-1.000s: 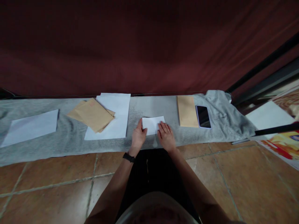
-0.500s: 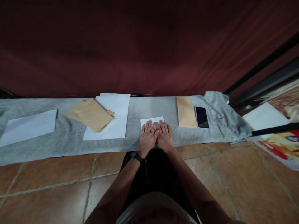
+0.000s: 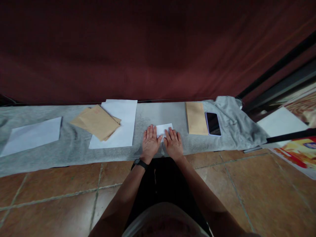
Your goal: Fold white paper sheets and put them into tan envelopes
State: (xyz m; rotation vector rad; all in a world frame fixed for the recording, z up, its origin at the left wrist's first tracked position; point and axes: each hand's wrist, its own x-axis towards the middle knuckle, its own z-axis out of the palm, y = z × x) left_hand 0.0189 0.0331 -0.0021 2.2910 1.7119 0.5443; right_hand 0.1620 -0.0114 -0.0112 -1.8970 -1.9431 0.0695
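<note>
Matt white paper [image 3: 165, 128] on soft grey cloth [image 3: 74, 154]; perhaps glazed tiles [image 3: 61, 184]

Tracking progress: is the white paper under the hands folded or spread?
Folded: the white paper is much smaller than the full sheet nearby; left hand and right hand press it flat.

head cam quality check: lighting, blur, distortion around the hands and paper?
Head view: dim, warm light; the red curtain goes near black toward the top. The left hand, right hand and white paper are fairly sharp, no glare. Wide-angle distortion bows the grey cloth edge. The far right edge is smeared. The phone screen shows no reflection.
</note>
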